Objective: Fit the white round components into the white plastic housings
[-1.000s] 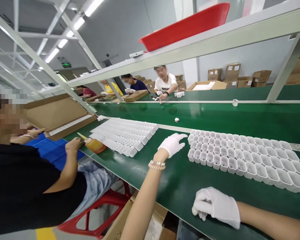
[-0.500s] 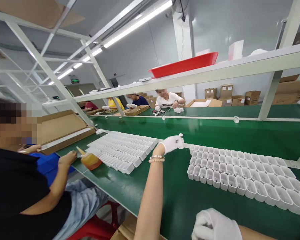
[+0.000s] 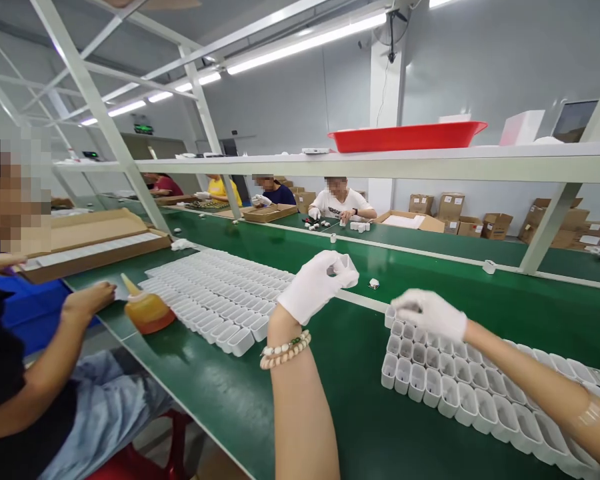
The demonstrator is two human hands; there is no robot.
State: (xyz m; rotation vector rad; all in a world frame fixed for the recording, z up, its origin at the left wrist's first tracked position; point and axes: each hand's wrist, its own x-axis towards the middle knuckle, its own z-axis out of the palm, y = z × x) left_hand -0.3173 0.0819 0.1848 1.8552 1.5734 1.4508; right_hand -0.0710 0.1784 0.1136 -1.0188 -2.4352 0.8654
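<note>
My left hand (image 3: 316,285), in a white glove with a bead bracelet at the wrist, is raised above the green belt (image 3: 300,253) and pinches a small white plastic housing (image 3: 345,270) between thumb and fingers. My right hand (image 3: 429,312), also gloved, hovers with curled fingers over the left end of a block of white open-topped housings (image 3: 460,393); what it holds, if anything, is hidden. A second block of white housings (image 3: 220,293) lies to the left on the belt.
A seated co-worker at the left rests a hand (image 3: 87,299) by an orange squeeze bottle (image 3: 145,309). A flat cardboard box (image 3: 95,240) lies beyond. A small loose part (image 3: 374,283) sits on the belt. Several workers sit across. A red tray (image 3: 407,135) is on the shelf.
My left hand picked a white housing off the belt and lifted it toward me. My right hand rose from the near belt edge to above the block. The camera tilted upward.
</note>
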